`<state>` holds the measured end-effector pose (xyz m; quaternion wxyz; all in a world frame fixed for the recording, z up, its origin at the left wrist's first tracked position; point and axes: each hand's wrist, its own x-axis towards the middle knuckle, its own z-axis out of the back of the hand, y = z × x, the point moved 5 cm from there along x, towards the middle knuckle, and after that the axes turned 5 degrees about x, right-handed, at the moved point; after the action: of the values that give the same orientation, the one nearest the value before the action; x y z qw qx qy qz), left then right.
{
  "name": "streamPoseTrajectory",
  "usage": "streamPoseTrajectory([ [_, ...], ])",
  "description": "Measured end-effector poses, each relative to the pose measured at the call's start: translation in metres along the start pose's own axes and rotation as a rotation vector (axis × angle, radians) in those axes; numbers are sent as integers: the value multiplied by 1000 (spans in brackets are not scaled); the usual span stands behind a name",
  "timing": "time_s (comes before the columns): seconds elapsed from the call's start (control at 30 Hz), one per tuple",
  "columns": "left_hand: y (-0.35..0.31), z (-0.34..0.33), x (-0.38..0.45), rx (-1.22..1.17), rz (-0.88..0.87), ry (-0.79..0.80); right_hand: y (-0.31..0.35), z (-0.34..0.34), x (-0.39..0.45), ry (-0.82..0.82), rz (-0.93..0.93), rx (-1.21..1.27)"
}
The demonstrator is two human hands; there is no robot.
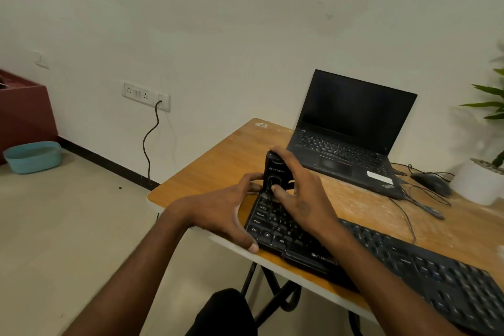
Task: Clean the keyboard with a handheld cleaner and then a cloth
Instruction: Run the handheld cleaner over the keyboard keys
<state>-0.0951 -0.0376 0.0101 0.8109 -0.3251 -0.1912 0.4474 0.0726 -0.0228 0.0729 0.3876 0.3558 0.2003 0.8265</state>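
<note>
Keyboard (409, 267) diagonal; cleaner (275, 172) upright.

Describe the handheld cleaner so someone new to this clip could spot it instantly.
Start at the wooden table and find the long black keyboard along its near edge. At the keyboard's left end, a small black handheld cleaner stands upright, gripped by the right hand. Unlike the laptop behind, it is narrow, glossy and upright.
</note>
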Motion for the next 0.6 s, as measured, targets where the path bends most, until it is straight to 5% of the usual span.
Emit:
streamPoseTrajectory([
  [0.37,4,-2,2,11,-23,-2,49,-13,-55,161,94,53],
  [0.6,2,0,1,-30,1,-5,9,-4,-9,21,10,31],
])
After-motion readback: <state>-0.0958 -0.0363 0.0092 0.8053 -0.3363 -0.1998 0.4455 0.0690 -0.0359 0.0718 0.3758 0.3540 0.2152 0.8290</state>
